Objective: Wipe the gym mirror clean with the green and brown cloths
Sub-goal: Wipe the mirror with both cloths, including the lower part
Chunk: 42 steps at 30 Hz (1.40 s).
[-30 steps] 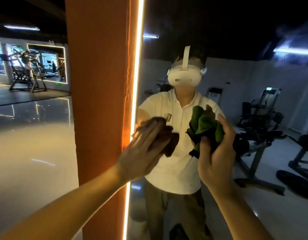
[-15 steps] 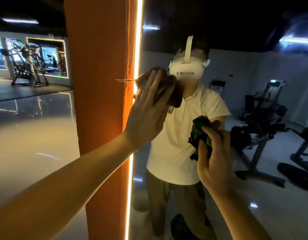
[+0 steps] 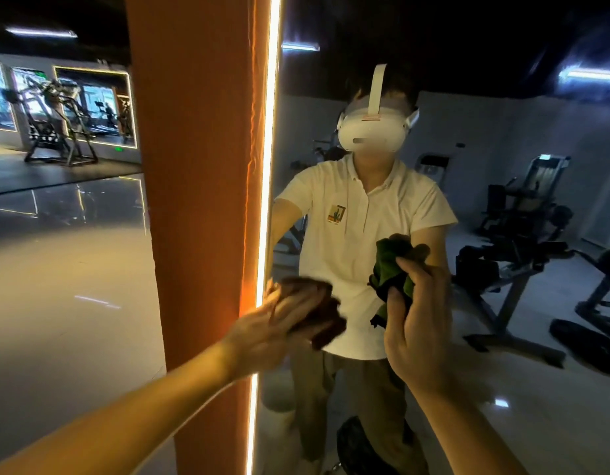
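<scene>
- Far off at the left, an exercise machine (image 3: 56,132) stands on the glossy floor (image 3: 74,269).
- Next comes an orange pillar (image 3: 194,200), with a lit strip (image 3: 267,166) running down its right edge, where the mirror (image 3: 502,114) begins.
- Just right of the strip, low on the glass, the left hand (image 3: 272,332) lies flat, fingers straight, pressing the brown cloth (image 3: 319,311) against the mirror; both are blurred.
- Further right, slightly higher, the right hand (image 3: 416,320) curls its fingers round the bunched green cloth (image 3: 387,269); whether the cloth touches the glass cannot be told.
- At the far right the mirror reflects a gym bench (image 3: 509,269).
</scene>
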{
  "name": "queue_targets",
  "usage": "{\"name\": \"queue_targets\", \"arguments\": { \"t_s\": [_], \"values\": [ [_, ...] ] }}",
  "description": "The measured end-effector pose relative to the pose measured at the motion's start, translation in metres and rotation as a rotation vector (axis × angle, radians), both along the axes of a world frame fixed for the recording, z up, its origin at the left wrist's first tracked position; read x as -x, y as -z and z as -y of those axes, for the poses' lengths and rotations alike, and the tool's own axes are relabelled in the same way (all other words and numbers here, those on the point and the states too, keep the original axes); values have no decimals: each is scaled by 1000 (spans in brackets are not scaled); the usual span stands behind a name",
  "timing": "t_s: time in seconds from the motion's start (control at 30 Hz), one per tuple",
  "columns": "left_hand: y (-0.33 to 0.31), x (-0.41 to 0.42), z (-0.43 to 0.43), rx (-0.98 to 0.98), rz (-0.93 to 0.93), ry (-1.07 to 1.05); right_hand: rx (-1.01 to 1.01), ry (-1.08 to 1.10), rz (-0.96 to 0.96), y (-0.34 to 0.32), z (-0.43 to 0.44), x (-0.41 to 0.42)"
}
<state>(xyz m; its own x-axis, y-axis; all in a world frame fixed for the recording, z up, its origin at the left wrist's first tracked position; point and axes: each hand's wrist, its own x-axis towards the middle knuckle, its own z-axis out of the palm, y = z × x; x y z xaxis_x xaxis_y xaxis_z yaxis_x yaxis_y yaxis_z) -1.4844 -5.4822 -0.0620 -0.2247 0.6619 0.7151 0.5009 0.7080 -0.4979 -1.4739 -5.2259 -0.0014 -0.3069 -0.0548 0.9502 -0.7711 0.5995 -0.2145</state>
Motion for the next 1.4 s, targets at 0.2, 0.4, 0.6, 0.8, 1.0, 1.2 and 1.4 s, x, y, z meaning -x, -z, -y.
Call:
{"name": "queue_targets", "arguments": {
  "t_s": [0.2, 0.4, 0.6, 0.8, 1.0, 1.2, 1.4],
  "values": [
    [-110, 18, -49, -470, -96, 21, 67, -6, -4, 5, 9, 6],
    [35, 8, -25, 34, -5, -3, -50, 83, -48, 11, 4, 8],
    [-33, 13, -18, 316, -176, -128, -110, 77, -68, -13, -4, 6],
    [-197, 22, -64, -585, -217, -64, -13, 100, -198, -93, 4, 14],
    [-158, 17, -67, -114, -147, -87, 2, 104, -334, -171, -2, 29],
    [-313, 30, -30, -249, -365, -134, 30, 94, -330, -194, -4, 35],
    [-322, 33, -51, -570, -346, -66, 0, 81, -357, -193, -10, 40]
  ]
}}
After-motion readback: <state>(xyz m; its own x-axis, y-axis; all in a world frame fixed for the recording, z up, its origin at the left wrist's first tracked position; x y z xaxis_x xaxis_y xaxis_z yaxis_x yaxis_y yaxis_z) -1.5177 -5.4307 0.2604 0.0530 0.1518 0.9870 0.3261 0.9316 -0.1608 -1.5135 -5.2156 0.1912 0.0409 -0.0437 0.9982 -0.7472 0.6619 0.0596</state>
